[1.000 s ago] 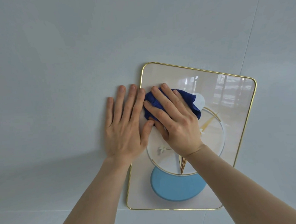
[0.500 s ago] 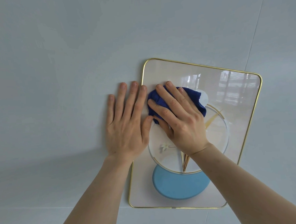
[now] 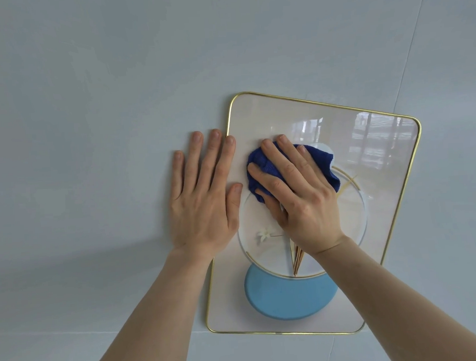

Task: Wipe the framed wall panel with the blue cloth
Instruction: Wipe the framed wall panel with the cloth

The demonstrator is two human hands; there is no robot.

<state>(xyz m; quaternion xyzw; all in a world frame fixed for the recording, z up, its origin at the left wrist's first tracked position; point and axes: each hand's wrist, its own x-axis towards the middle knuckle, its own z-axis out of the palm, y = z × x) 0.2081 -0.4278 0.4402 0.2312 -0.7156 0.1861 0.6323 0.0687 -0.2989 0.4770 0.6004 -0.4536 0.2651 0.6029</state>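
Note:
The framed wall panel (image 3: 379, 156) hangs on a pale wall, glossy, with a thin gold rim and rounded corners; it shows a white circle, a light blue disc and a small flower. A dark blue cloth (image 3: 261, 165) is bunched against the panel's upper left part. My right hand (image 3: 301, 193) lies flat on the cloth, fingers spread over it, pressing it to the glass. My left hand (image 3: 204, 193) rests flat and open on the wall beside the panel's left rim, its thumb and forefinger reaching onto the frame. Most of the cloth is hidden under my right hand.
The pale grey-blue tiled wall (image 3: 91, 132) fills the view, with a joint line running down at the upper right (image 3: 410, 61) and a horizontal joint below the panel. Window reflections show in the panel's upper right.
My right hand and the cloth have slid a little to the right, away from my left hand, opening a gap between them. My left hand stays flat in place.

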